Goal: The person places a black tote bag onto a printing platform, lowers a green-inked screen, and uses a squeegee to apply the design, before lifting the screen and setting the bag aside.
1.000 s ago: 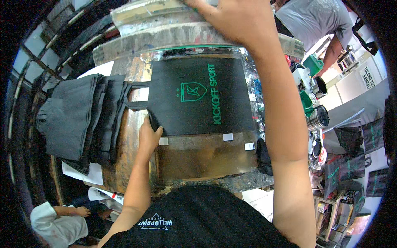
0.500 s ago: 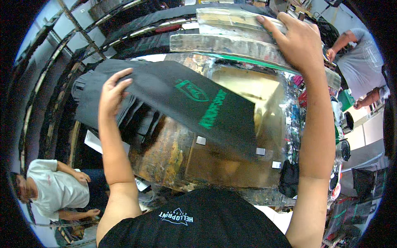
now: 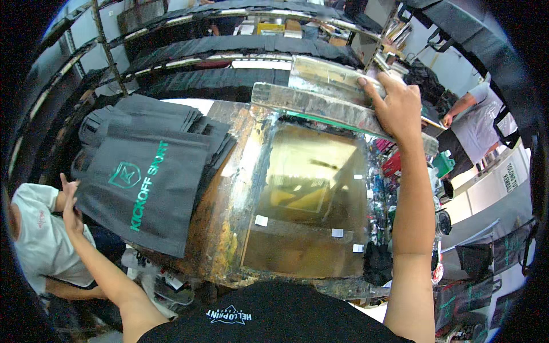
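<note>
My left hand (image 3: 71, 204) is at the left edge of a black fabric bag (image 3: 157, 203) with green print, its fingers stretched out and apart. That bag lies flat, print up, on a fanned stack of black bags (image 3: 146, 108) on the left of the table. My right hand (image 3: 397, 108) is wrapped over the top of a raised screen-printing frame (image 3: 329, 106) at the far side, with a green strip along its lower edge. Below it is a shiny brown printing board (image 3: 309, 246) with several small white tabs (image 3: 337, 232).
A person in a white shirt (image 3: 40, 228) is close at the left, another (image 3: 472, 123) at the far right. Racks of black bags (image 3: 240, 48) run along the back. Ink tubs and cans (image 3: 443, 220) line the right side, beside a black cloth (image 3: 377, 263).
The printed bag has moved from over the board to the left onto the stack, now lying flat. My left hand has moved left and nearer; my right hand still holds the frame up.
</note>
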A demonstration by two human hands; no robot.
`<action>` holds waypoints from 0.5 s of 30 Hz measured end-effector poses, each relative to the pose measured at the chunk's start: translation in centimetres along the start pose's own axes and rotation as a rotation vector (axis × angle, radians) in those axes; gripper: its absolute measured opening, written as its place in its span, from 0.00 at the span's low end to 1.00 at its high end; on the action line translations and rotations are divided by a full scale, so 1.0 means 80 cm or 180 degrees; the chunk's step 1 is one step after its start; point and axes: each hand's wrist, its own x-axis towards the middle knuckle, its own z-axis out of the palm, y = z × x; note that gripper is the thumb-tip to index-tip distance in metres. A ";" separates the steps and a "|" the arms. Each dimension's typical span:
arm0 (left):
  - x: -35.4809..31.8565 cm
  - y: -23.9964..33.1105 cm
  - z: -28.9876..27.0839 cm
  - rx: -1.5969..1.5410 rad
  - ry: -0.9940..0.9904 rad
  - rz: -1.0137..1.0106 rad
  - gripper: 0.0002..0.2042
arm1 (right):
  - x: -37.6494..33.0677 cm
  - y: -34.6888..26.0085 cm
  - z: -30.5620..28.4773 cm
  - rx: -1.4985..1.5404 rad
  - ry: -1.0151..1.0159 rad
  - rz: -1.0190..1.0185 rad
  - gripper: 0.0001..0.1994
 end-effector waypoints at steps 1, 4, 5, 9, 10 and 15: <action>-0.003 -0.028 -0.002 0.0020 0.0186 -0.0025 0.22 | -0.003 0.004 0.000 -0.0050 0.0013 -0.0012 0.32; -0.024 -0.067 -0.025 0.0107 0.0712 0.0059 0.21 | -0.001 -0.010 -0.009 -0.0094 -0.0105 0.0028 0.32; -0.029 -0.076 -0.029 0.0097 0.0775 0.0153 0.21 | -0.003 -0.012 -0.008 -0.0062 -0.0084 0.0025 0.32; -0.039 -0.082 0.001 0.1115 0.1949 0.0508 0.32 | -0.006 -0.006 -0.016 -0.0189 -0.0233 0.0066 0.32; -0.051 -0.073 0.026 0.1548 0.2396 0.0588 0.35 | -0.009 -0.003 -0.015 -0.0180 -0.0228 0.0101 0.32; -0.267 0.015 0.236 0.3143 0.3563 0.3551 0.25 | -0.006 -0.022 -0.021 -0.0144 -0.0292 0.0128 0.32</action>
